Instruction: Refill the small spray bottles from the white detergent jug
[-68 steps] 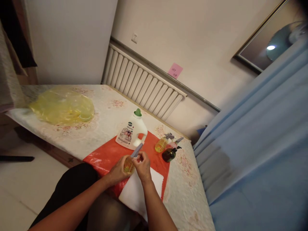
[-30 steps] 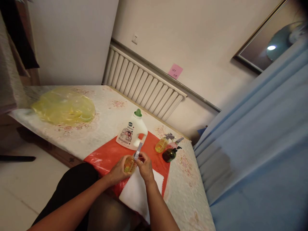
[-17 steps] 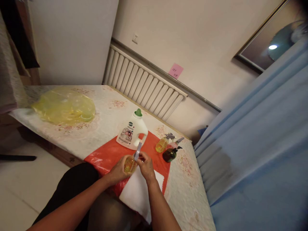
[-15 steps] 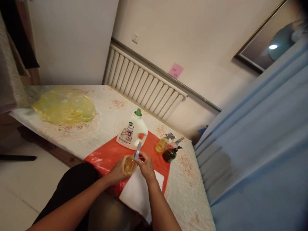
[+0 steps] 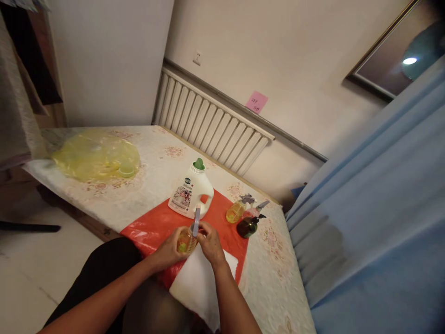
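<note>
My left hand (image 5: 169,251) is wrapped round a small clear spray bottle (image 5: 185,243) of yellow liquid. The bottle's grey spray head (image 5: 196,221) points upward, and the fingers of my right hand (image 5: 211,245) are closed on it near the neck. Whether the head is screwed on cannot be made out. Both hands are above a red plastic sheet (image 5: 149,232) and a folded white cloth (image 5: 198,283). Just beyond them stands a large white detergent jug (image 5: 194,195) with a green spout in its open neck.
To the right stand a spray bottle of yellow liquid (image 5: 235,212), a pinkish spray bottle (image 5: 251,213) and a dark pump bottle (image 5: 247,227). A yellow plastic bag (image 5: 97,155) lies far left with a pale green cap (image 5: 126,171). A blue curtain (image 5: 365,208) hangs along the right.
The bottle has shifted slightly left and its spray head stands a little more upright. My grip looks the same, and the camera view has moved slightly.
</note>
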`<state>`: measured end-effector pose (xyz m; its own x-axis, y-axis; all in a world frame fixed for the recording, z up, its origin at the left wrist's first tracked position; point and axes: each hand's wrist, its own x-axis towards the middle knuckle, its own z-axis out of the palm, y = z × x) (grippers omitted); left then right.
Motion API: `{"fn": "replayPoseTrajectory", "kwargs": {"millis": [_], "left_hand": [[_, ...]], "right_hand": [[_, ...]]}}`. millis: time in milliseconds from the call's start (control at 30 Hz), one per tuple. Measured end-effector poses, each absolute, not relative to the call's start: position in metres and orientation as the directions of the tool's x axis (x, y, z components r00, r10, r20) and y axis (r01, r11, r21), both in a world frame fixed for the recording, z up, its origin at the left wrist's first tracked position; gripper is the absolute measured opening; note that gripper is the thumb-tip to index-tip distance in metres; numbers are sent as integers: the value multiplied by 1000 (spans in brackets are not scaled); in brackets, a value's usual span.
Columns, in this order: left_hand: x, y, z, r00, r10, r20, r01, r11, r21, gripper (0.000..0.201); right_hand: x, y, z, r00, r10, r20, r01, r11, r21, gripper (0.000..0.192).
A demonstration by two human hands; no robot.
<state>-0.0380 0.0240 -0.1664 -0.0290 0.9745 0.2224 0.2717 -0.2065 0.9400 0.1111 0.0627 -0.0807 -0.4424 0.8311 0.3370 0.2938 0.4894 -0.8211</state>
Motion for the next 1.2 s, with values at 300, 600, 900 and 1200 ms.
{"fn": "replayPoseTrajectory", "kwargs": {"millis": [300, 600, 900, 1200], "left_hand": [[-39, 24, -166, -7, 975, 222, 334, -207, 920, 66], [-38, 20, -158, -29, 982, 187, 337, -166, 927, 68], [-35, 18, -157, -88, 980, 180, 365, -137, 921, 64], [-39, 15, -152, -122, 934, 335, 400, -263, 878, 66]], "right_hand": [[112, 66, -79, -460, 808, 368, 286, 527, -800, 29], [105, 59, -95, -313, 881, 354, 304, 447, -841, 17], [94, 52, -100, -165, 930, 328, 286, 363, -887, 21], [91, 48, -103, -138, 919, 370, 286, 395, -873, 18]]}}
